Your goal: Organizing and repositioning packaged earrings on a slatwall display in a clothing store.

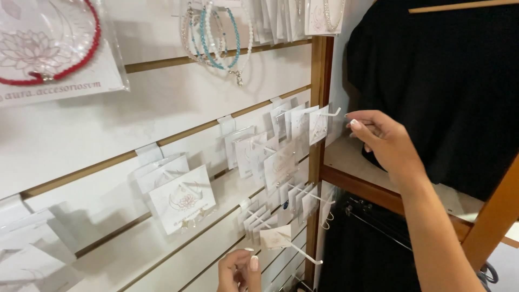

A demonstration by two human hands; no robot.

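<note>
The right hand reaches toward the tip of the white peg hook at the right edge of the slatwall panel, fingers loosely together and holding nothing visible, just apart from the outermost jewelry card hanging there. The left hand, low on the panel, curls its fingers just below a loose card on a lower hook. Many cards already hang in rows.

- Two hands: right hand, left hand
- One red bead bracelet
- One turquoise bead bracelet
- Many small white jewellery cards, too overlapped to count
- One black garment
</note>
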